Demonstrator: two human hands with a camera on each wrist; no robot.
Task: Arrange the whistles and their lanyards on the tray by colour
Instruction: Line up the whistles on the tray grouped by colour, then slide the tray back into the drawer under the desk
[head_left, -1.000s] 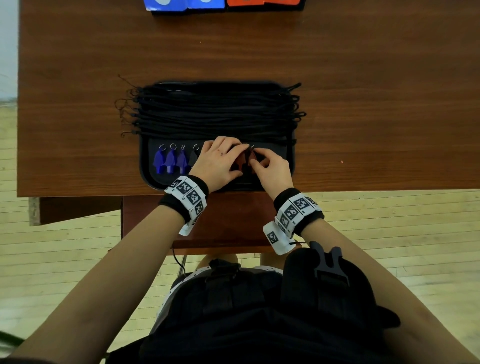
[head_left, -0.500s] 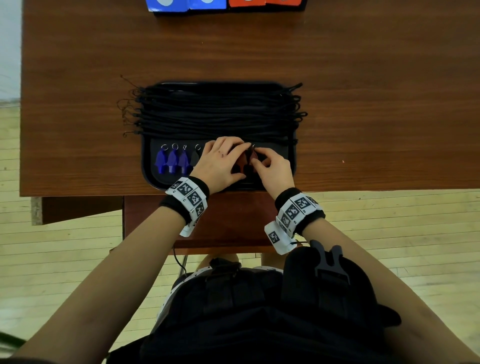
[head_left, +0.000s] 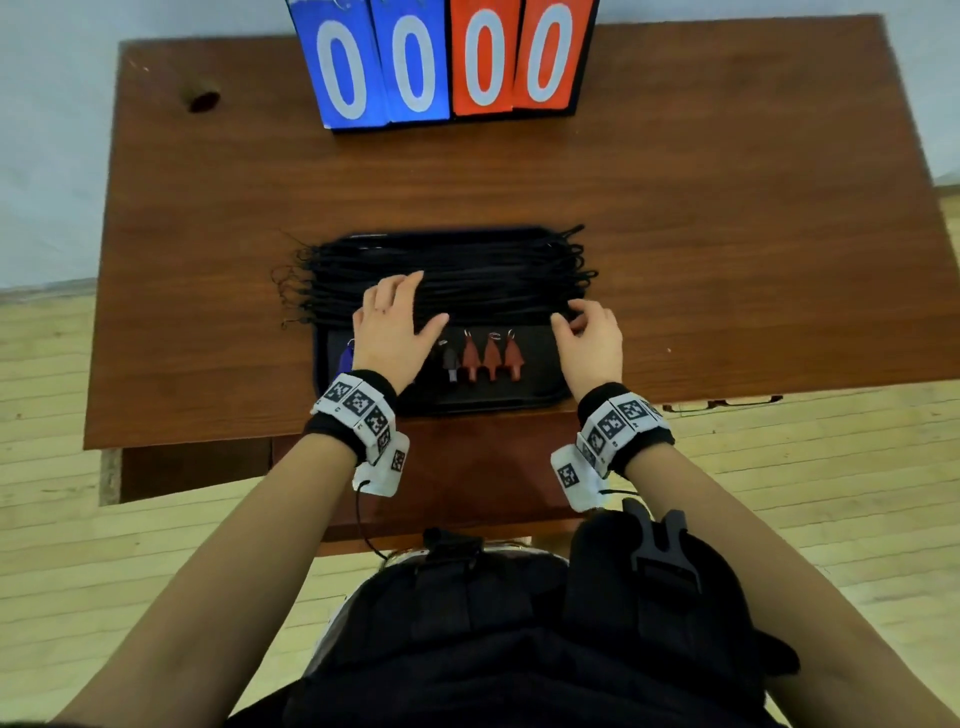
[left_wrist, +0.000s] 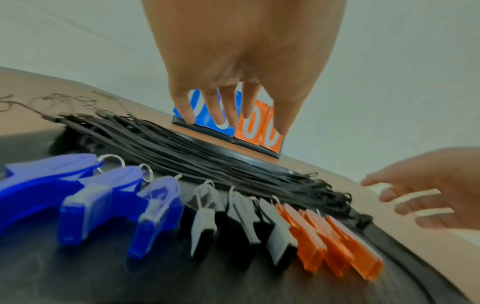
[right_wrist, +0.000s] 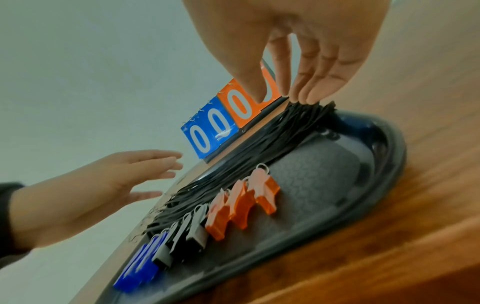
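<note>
A black tray (head_left: 519, 405) holds a bundle of black lanyards (head_left: 467, 270) across its far half. In front of them stands a row of whistles: blue whistles (left_wrist: 98, 205) on the left, black whistles (left_wrist: 241, 222) in the middle, three orange whistles (head_left: 492, 356) on the right. My left hand (head_left: 400, 312) hovers over the lanyards' left half with straight, spread fingers and hides most blue whistles in the head view. My right hand (right_wrist: 285, 90) has straight fingers, their tips touching the lanyards' right end (right_wrist: 311, 107). Neither hand holds anything.
A blue and orange scoreboard (head_left: 441, 62) showing zeros stands at the far edge of the wooden table (head_left: 727, 260). A round hole (head_left: 202, 98) marks the table's far left corner. Lanyard hooks (head_left: 291, 291) stick out past the tray's left side.
Both hands left the whistles in the middle of the row and moved apart and forward to the lanyards. The head view tilted up, so the scoreboard shows in full.
</note>
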